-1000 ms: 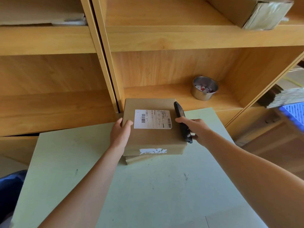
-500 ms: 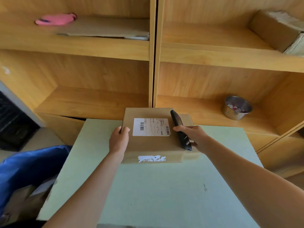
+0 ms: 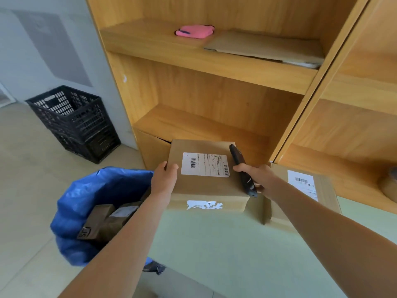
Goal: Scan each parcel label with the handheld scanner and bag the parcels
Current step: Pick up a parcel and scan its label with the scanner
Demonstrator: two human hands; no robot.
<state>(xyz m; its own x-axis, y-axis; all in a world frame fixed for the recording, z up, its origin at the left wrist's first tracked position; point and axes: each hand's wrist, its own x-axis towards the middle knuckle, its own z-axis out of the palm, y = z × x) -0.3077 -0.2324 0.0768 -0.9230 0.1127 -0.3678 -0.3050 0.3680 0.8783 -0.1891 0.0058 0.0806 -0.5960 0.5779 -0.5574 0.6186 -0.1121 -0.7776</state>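
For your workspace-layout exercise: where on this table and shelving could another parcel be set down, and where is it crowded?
Free: the green table in front of the held parcel, between the forearms; the shelf behind it. Crowded: the table's right edge, where a second parcel sits; the upper shelf, with a pink item and flat cardboard; the blue bag, already holding boxes.

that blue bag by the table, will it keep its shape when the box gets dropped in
Probably not. The blue bag looks like thin, crinkled plastic, so its mouth may sag. The parcels inside likely prop it open somewhat. The held box looks stiff and could push the rim down.
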